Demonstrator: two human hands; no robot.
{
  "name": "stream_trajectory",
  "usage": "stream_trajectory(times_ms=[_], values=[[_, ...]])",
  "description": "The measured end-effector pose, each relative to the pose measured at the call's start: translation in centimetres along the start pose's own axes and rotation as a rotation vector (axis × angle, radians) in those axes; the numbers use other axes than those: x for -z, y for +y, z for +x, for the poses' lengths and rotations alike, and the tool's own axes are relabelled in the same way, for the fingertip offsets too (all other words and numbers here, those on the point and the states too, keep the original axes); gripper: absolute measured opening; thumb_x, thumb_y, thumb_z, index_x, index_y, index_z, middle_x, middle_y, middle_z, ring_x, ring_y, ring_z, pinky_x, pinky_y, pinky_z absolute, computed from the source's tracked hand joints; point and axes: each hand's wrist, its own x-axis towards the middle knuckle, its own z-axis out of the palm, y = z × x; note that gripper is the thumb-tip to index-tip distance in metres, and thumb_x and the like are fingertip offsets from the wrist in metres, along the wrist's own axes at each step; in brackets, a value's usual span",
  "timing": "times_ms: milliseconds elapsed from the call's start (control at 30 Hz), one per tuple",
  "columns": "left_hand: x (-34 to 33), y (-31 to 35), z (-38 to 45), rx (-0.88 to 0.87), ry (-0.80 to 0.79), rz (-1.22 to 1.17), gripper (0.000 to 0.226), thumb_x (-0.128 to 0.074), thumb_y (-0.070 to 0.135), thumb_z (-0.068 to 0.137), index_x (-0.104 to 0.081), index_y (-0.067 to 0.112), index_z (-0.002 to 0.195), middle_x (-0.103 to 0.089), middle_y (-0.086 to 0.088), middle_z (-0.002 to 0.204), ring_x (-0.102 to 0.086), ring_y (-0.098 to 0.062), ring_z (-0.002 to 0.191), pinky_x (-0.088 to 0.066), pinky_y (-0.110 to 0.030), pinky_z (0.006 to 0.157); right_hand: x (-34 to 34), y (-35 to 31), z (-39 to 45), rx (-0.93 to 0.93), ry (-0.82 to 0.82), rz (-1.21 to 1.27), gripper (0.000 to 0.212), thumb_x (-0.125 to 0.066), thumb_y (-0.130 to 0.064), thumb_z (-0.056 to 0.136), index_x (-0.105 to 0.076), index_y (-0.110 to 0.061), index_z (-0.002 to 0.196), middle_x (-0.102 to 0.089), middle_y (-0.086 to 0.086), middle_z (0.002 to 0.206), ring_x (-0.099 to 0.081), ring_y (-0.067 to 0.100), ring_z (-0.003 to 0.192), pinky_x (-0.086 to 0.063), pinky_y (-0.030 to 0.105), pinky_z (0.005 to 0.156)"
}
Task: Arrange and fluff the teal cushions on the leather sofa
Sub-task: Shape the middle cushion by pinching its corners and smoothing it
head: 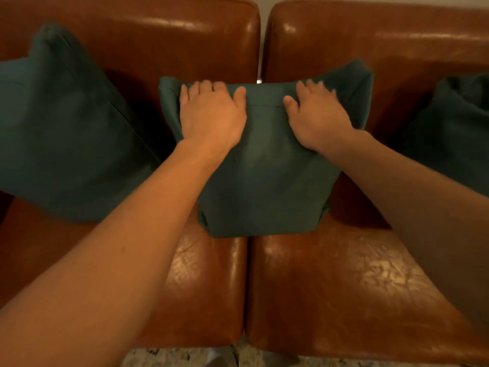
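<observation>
Three teal cushions stand on the brown leather sofa (344, 282). The middle cushion (264, 176) leans upright against the backrest, over the gap between the two seats. My left hand (211, 115) lies palm-down on its upper left part, fingertips at the top edge. On the upper right part my right hand (317, 117) rests the same way. Both thumbs point inward along a crease in the fabric. The left cushion (66, 139) leans against the left backrest. At the right border only part of the right cushion (457, 128) shows.
Shiny leather seat pads fill the foreground, split by a seam in the middle. A strip of pale wall (264, 4) shows between the two backrests. Speckled floor (185, 358) runs along the sofa's front edge.
</observation>
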Motion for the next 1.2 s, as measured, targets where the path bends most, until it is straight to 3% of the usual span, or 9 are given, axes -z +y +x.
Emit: stream_trajectory(times_ms=[100, 233, 400, 533, 733, 833, 967, 1067, 1200], values=[[-0.6, 2.4, -4.7, -0.259, 0.193, -0.087, 0.053, -0.027, 0.033, 0.098, -0.049, 0.003, 0.135, -0.05, -0.016, 0.141, -0.04, -0.029, 0.137, -0.021, -0.043, 0.117, -1.9, -1.4, -5.4, 0.21, 0.331, 0.158, 0.05, -0.031, -0.026, 0.102, -0.038, -0.003, 0.146, -0.033, 0.015, 0.154, -0.023, 0.029, 0.147, -0.01, 0.045, 0.121], [-3.8, -0.2, -8.9, -0.428, 0.179, 0.066, 0.058, -0.032, 0.04, 0.101, -0.033, 0.007, 0.148, -0.028, -0.014, 0.156, -0.022, -0.029, 0.146, -0.011, -0.045, 0.12, -5.2, 1.1, -9.2, 0.336, 0.376, -0.024, 0.049, -0.04, -0.026, 0.101, -0.042, 0.0, 0.143, -0.039, 0.017, 0.151, -0.025, 0.033, 0.145, -0.014, 0.051, 0.119], [-3.2, -4.2, -8.5, -0.247, 0.283, 0.117, 0.07, -0.034, 0.048, 0.098, -0.018, 0.005, 0.151, -0.015, -0.02, 0.158, -0.011, -0.037, 0.147, -0.002, -0.049, 0.118, -3.8, 3.7, -9.4, 0.282, 0.537, 0.023, 0.047, -0.044, -0.021, 0.103, -0.04, 0.001, 0.144, -0.033, 0.019, 0.153, -0.02, 0.04, 0.145, -0.005, 0.05, 0.119], [-5.5, -1.2, -10.3, -0.565, 0.274, 0.09, 0.064, -0.044, 0.041, 0.098, -0.026, 0.008, 0.149, -0.027, -0.016, 0.156, -0.02, -0.034, 0.145, -0.008, -0.046, 0.119, -7.0, 0.7, -11.1, 0.449, 0.465, 0.064, 0.047, -0.052, -0.013, 0.097, -0.043, 0.003, 0.141, -0.037, 0.021, 0.15, -0.027, 0.036, 0.142, -0.011, 0.051, 0.118], [-5.1, -7.0, -10.5, -0.318, 0.246, 0.162, 0.064, -0.041, 0.052, 0.097, -0.027, 0.019, 0.15, -0.023, -0.019, 0.156, -0.016, -0.035, 0.145, -0.009, -0.054, 0.117, -6.3, 6.6, -13.3, 0.272, 0.45, 0.063, 0.048, -0.055, -0.004, 0.096, -0.044, -0.005, 0.142, -0.034, 0.021, 0.152, -0.021, 0.035, 0.145, -0.005, 0.047, 0.121], [-4.0, -4.4, -13.5, -0.38, 0.335, -0.191, 0.035, -0.051, 0.027, 0.093, -0.061, 0.008, 0.121, -0.058, -0.014, 0.127, -0.048, -0.03, 0.121, -0.038, -0.047, 0.101, -5.9, 2.8, -15.5, 0.277, 0.52, 0.302, 0.03, -0.058, -0.004, 0.091, -0.064, -0.002, 0.121, -0.057, 0.017, 0.128, -0.051, 0.03, 0.123, -0.038, 0.043, 0.108], [-3.9, -0.3, -12.9, -0.167, -0.236, -0.994, 0.016, -0.05, 0.008, 0.079, -0.062, 0.016, 0.073, -0.063, 0.005, 0.064, -0.059, -0.009, 0.066, -0.049, -0.034, 0.064, -5.8, -1.4, -13.2, 0.116, 0.08, 0.708, 0.005, -0.055, -0.015, 0.077, -0.059, -0.019, 0.077, -0.064, -0.001, 0.067, -0.061, 0.015, 0.06, -0.049, 0.034, 0.059], [-5.1, -2.4, -10.2, 0.126, -0.5, -1.357, 0.023, -0.044, 0.005, 0.09, -0.066, 0.011, 0.088, -0.074, 0.001, 0.074, -0.071, -0.013, 0.073, -0.053, -0.025, 0.069, -5.7, 0.8, -10.5, -0.191, -0.13, 1.028, 0.028, -0.046, 0.0, 0.088, -0.064, -0.018, 0.076, -0.073, 0.004, 0.073, -0.071, 0.018, 0.064, -0.051, 0.029, 0.058], [-6.2, -8.0, -9.6, 0.298, -0.448, -1.456, 0.025, -0.04, 0.006, 0.093, -0.065, 0.003, 0.09, -0.075, -0.007, 0.079, -0.073, -0.02, 0.077, -0.053, -0.027, 0.075, -4.5, 6.3, -11.3, -0.345, -0.113, 1.055, 0.033, -0.038, 0.005, 0.091, -0.067, -0.008, 0.081, -0.073, 0.0, 0.066, -0.072, 0.016, 0.069, -0.055, 0.026, 0.069]])
